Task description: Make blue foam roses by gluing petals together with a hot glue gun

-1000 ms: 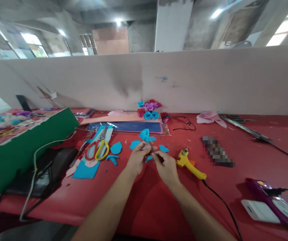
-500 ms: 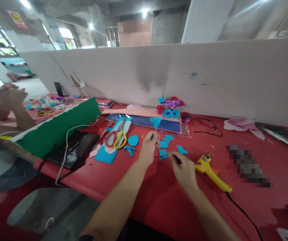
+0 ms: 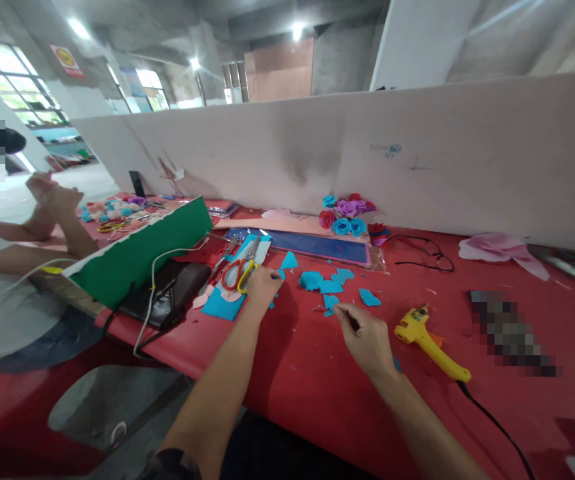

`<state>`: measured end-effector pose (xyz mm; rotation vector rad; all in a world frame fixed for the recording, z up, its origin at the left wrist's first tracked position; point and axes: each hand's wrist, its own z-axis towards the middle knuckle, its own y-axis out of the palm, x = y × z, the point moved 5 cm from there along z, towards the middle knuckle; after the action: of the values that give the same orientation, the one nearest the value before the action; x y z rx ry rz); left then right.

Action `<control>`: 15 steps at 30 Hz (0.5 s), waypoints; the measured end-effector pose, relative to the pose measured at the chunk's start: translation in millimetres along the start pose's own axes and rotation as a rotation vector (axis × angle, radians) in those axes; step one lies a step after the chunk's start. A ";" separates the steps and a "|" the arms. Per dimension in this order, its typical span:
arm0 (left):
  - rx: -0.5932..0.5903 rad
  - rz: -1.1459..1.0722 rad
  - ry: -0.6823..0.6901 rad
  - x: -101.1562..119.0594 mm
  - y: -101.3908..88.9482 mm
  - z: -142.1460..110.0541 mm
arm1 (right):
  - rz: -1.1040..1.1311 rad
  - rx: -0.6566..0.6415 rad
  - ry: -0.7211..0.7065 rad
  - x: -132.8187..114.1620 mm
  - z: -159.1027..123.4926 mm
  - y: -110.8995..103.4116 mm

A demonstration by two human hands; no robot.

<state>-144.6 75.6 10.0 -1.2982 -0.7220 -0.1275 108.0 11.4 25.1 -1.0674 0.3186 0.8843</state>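
Observation:
My left hand point(image 3: 263, 288) is closed at the fingertips on a blue paper piece point(image 3: 282, 274), beside the red and yellow scissors handles point(image 3: 240, 276). A pointed blue paper piece point(image 3: 289, 261) shows just beyond its fingers. My right hand point(image 3: 365, 333) hovers low over the table, thumb and forefinger pinched; what they hold is too small to make out. A small blue scrap point(image 3: 331, 305) is right at those fingertips. Between the hands lies a crumpled blue paper cluster point(image 3: 311, 280), with flat blue petals point(image 3: 331, 287) around it.
A yellow glue gun point(image 3: 432, 347) lies right of my right hand. Paper flowers point(image 3: 350, 213), eyeglasses point(image 3: 425, 253) and a blue packet point(image 3: 312, 247) are farther back. At left are a black bag point(image 3: 167, 293), a green board point(image 3: 147, 253) and another person's hands point(image 3: 55, 197).
My left hand has moved left, away from the middle, towards the scissors. The blue cone above it is no longer raised; a blue cluster now lies mid-table. My right hand has hardly moved.

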 end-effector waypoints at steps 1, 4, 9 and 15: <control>0.008 0.012 -0.003 0.0 0.7 -0.8 | -0.002 0.004 -0.001 0.6 0.2 0.0; 0.018 0.018 -0.003 -0.3 -0.7 -2.2 | 0.004 0.005 -0.001 2.0 0.8 0.3; -0.025 0.036 0.113 3.8 -2.6 -4.1 | 0.016 -0.001 -0.011 1.0 0.6 0.9; 0.032 0.042 0.069 -0.9 -9.0 -1.2 | -0.017 -0.002 -0.032 -0.5 -0.2 0.8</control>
<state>-149.1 71.6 16.9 -1.2718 -0.6352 -0.1265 107.1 11.1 24.8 -1.0552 0.2823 0.8856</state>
